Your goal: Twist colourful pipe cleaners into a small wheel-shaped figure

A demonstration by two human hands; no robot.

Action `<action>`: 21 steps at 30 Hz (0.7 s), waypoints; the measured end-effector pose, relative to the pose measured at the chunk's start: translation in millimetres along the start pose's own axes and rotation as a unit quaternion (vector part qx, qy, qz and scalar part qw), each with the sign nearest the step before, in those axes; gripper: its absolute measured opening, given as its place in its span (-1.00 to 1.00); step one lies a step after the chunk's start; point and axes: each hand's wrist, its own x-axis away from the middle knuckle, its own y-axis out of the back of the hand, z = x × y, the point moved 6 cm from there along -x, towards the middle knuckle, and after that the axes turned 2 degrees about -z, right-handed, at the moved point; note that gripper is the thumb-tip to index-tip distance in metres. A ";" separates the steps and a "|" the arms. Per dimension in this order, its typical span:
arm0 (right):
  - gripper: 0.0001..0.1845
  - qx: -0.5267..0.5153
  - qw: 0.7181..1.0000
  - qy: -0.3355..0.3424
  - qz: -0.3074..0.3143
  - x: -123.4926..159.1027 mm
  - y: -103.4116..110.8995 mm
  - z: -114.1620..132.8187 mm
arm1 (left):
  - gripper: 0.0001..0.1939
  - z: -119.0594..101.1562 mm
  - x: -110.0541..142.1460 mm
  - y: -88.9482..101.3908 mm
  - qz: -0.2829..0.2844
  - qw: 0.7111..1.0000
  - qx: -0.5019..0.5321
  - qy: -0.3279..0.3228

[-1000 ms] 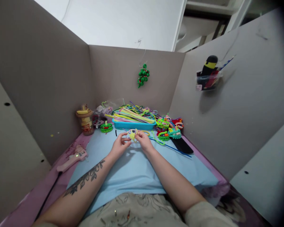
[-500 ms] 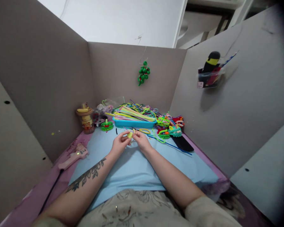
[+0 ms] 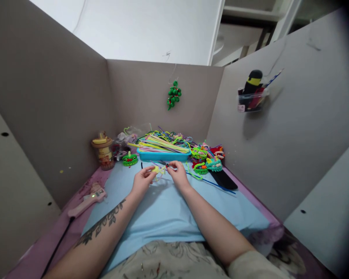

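My left hand [image 3: 142, 179] is closed in a pinch on a small yellow pipe-cleaner piece [image 3: 156, 169]. Thin pale yellow and lilac ends stick out of it toward the right. My right hand [image 3: 178, 176] lies apart from that piece, its fingers closed over the handle end of the scissors. The dark blades of the scissors [image 3: 162, 162] point left past the fingertips, while the yellow handles are hidden under the hand. Both hands are above the light blue cloth [image 3: 151, 217].
A blue tray [image 3: 163, 156] heaped with pipe cleaners stands behind my hands. At left are a pink glue gun [image 3: 88, 201], a lidded cup [image 3: 104, 153] and a green figure [image 3: 130, 159]. Several fuzzy figures [image 3: 213, 164] and a black strip [image 3: 223, 179] lie right.
My right hand has let go of the yellow piece and moved slightly right, over the scissors handles. My left hand keeps the piece and has shifted a little left.
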 end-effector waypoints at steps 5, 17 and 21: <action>-0.85 0.040 0.998 0.035 0.042 -0.6 -4.6 2.9 | -0.54 -1.6 0.6 -1.3 0.006 1.000 0.008 -0.002; -0.90 0.054 0.995 0.034 0.073 1.9 -13.1 3.4 | -0.54 -0.9 2.2 -6.0 0.044 0.999 0.027 -0.004; -0.90 0.059 0.995 0.038 0.069 1.8 -12.2 7.2 | -0.50 -0.4 3.1 -9.5 0.069 0.997 0.039 -0.006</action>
